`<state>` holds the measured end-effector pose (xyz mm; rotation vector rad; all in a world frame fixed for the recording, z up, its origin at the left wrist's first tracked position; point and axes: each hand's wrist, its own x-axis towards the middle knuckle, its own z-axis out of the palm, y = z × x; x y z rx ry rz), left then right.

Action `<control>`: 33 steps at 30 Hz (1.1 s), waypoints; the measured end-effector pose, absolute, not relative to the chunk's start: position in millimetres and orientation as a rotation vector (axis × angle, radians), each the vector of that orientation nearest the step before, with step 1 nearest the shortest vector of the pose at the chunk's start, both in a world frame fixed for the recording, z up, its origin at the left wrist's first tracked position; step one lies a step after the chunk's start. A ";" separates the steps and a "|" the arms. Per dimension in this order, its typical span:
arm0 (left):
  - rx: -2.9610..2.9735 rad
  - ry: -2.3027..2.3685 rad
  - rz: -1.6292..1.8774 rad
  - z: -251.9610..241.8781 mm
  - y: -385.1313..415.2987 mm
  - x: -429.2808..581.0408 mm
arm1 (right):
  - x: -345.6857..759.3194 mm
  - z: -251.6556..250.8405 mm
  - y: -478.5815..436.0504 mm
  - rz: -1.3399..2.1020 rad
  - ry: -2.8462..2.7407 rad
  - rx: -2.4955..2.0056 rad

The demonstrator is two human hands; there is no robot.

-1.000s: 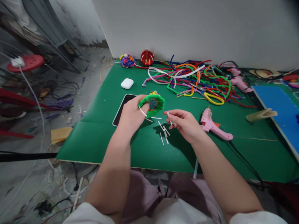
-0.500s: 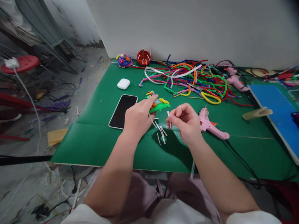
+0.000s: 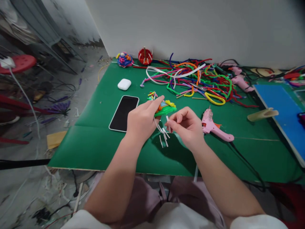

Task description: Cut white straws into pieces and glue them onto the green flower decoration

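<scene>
My left hand (image 3: 141, 120) grips a small green pipe-cleaner craft piece (image 3: 165, 108) with yellow and orange bits on top, held just above the green table mat (image 3: 95, 140). White strips stick out below it. My right hand (image 3: 187, 126) pinches a short white strip (image 3: 168, 123) upright, close beside the craft piece. Several more short white strips (image 3: 163, 140) lie on the mat under my hands.
A black phone (image 3: 124, 112) and a white earbud case (image 3: 124, 84) lie to the left. A pink glue gun (image 3: 213, 125) rests to the right, its cord running off the front edge. A tangle of coloured pipe cleaners (image 3: 197, 81) fills the back. A blue board (image 3: 281, 111) sits far right.
My left hand has turned the green piece from facing me to lying flat, top side up. My right hand has curled and brought its white strip closer to the piece.
</scene>
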<state>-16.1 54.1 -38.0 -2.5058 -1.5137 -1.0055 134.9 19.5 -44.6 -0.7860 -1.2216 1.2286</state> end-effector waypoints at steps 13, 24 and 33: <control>-2.497 -1.493 -0.999 -39.7 55.0 -15.8 | 134.4 -43.5 21.0 1.254 -1.195 -0.785; -2.495 -1.455 -1.030 -42.2 54.1 -13.6 | 134.0 -44.0 21.8 1.271 -1.177 -0.779; -2.493 -1.476 -0.973 -39.3 52.9 -13.0 | 133.4 -43.0 21.5 1.235 -1.174 -0.775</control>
